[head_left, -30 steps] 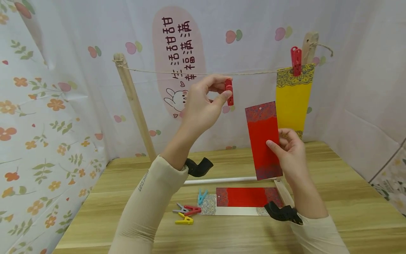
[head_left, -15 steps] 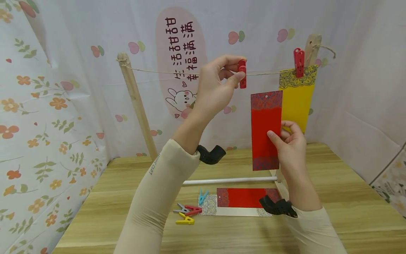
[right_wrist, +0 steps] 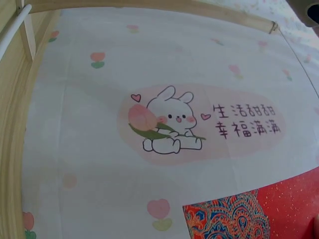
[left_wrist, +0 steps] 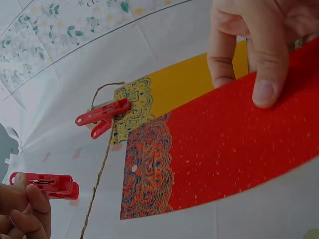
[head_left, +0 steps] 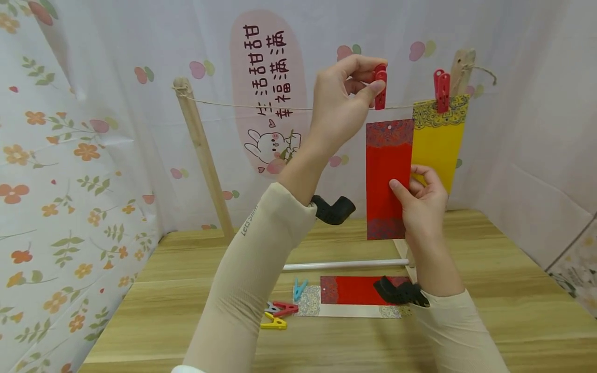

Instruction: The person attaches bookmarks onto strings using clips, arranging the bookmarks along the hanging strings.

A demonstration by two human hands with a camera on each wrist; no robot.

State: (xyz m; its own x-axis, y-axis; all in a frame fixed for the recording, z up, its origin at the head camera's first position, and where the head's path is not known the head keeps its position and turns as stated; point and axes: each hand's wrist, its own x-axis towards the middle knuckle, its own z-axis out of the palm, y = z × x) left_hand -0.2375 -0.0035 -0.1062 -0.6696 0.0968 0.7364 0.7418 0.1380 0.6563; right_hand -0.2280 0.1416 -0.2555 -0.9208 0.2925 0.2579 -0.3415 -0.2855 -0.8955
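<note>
My left hand [head_left: 342,98] pinches a red clothespin [head_left: 380,88] between thumb and fingers, right at the twine line [head_left: 317,109] in the head view. My right hand [head_left: 425,204] holds a red card [head_left: 387,176] by its right edge, thumb in front and fingers behind. The card stands upright, its patterned top with a small hole just below the twine and the clothespin. In the left wrist view the clothespin [left_wrist: 47,185] lies apart from the card's patterned end [left_wrist: 147,174]. Behind, a yellow card [head_left: 440,150] hangs from the twine under another red clothespin [head_left: 442,90].
Wooden posts [head_left: 202,155] carry the twine, with a white rod [head_left: 345,264] low between them. On the table [head_left: 154,311] lie another red card [head_left: 354,290], a pale patterned card [head_left: 345,310] and several clothespins, among them a yellow one [head_left: 275,322] and a blue one [head_left: 299,289].
My left hand has risen and moved right with the clothespin, up to the twine. My right hand has lifted the red card toward the twine and straightened it upright.
</note>
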